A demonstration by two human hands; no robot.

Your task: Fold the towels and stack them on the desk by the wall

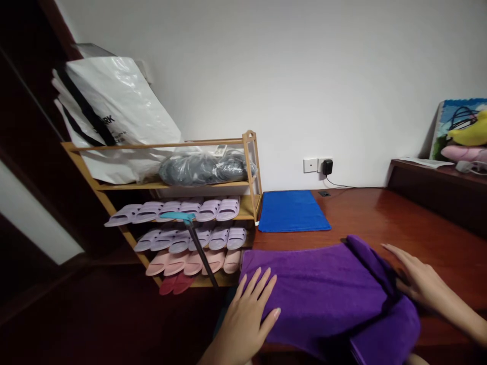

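A purple cloth (312, 284) lies on the reddish-brown wooden table (365, 213), fairly flat on its left and bunched into folds along its right side. My left hand (249, 309) rests with spread fingers on the cloth's left edge. At the right, my right hand (418, 276) is beside the bunched folds, its upper fingers stretched out and the lower ones partly hidden against the cloth. Behind the purple cloth, a folded blue cloth (292, 210) lies flat near the wall.
A wooden rack (251, 175) at the left bears slippers (228, 208), a white bag (122, 101) and plastic-wrapped dark items (201, 167). A teal-topped pole (200, 248) leans before it. A black plug (327, 167) is in the wall. A raised shelf (437, 190) holds a yellow toy (470, 132).
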